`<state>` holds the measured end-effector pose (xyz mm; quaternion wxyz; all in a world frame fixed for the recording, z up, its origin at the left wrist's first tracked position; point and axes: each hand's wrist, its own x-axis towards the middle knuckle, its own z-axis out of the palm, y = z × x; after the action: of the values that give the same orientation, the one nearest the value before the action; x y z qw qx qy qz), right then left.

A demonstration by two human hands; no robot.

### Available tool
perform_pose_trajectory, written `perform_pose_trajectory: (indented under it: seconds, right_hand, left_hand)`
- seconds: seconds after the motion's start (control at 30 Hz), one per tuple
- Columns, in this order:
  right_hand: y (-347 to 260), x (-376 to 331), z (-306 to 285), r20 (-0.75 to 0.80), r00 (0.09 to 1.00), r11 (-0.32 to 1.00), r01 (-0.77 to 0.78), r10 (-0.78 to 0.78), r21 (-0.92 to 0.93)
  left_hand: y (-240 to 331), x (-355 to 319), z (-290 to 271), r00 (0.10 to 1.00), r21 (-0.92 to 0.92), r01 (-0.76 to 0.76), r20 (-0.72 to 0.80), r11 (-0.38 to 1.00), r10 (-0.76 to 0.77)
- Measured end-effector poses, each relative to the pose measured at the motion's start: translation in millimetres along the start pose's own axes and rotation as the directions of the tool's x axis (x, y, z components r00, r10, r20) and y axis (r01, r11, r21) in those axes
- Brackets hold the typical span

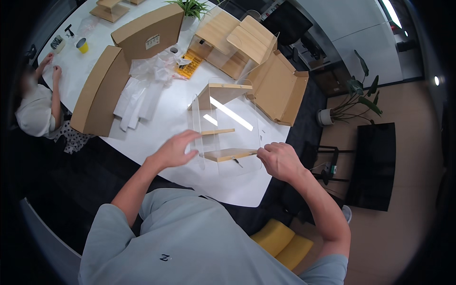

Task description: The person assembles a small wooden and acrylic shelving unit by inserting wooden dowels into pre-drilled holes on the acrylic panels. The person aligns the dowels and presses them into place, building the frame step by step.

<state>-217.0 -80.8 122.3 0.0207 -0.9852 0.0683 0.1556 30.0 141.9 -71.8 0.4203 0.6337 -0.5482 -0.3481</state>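
Note:
In front of me stands a partly built shelf unit of clear plastic panels and light wooden boards. An upper board [230, 87], a short middle board [218, 131] and a lower board [223, 154] show through the plastic. My left hand [176, 149] is open, fingers apart, beside the left clear panel [195, 128]; whether it touches is unclear. At the lower board's right end, my right hand [281, 160] is closed, its fingertips pinched at the corner; what they hold is hidden. A small dark tool [238, 163] lies close to the lower board.
Open cardboard boxes [97, 92] and crumpled white wrapping [142, 90] lie left on the white table [237, 192]. Another flat box [280, 90] and finished-looking wooden units [232, 38] stand at the back. A co-worker [38, 107] sits far left. A yellow seat [280, 242] is below right.

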Motion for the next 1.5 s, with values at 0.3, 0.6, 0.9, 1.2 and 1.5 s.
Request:
perform_pose_trajectory:
  seconds: [0.3, 0.6, 0.9, 1.2, 1.5]
  right_hand:
    - [1.0, 3.3, -3.3, 0.134, 0.987, 0.977, 0.112, -0.088, -0.180]
    - [-1.7, 5.9, -10.5, 0.158, 0.985, 0.979, 0.101, -0.073, -0.178]
    - [-4.9, 13.3, -9.1, 0.202, 0.974, 0.963, 0.148, -0.103, -0.225]
    - [-25.9, 23.2, -5.3, 0.391, 0.761, 0.667, -0.645, 0.517, 0.373]
    - [-11.0, 10.4, -23.8, 0.151, 0.982, 0.993, -0.117, 0.115, 0.000]
  left_hand:
    - [43.1, 11.9, 70.9, 0.999, -0.211, -0.040, 0.008, 0.977, 0.043]
    - [37.5, 22.2, 80.4, 0.980, -0.144, -0.170, -0.128, 0.975, 0.152]
    - [35.3, 21.7, 83.4, 0.972, -0.133, -0.194, -0.156, 0.972, 0.173]
    - [35.5, 23.7, 86.4, 0.970, -0.117, -0.190, -0.178, 0.975, 0.168]
    - [35.2, 19.6, 83.4, 0.974, -0.120, -0.184, -0.158, 0.976, 0.164]
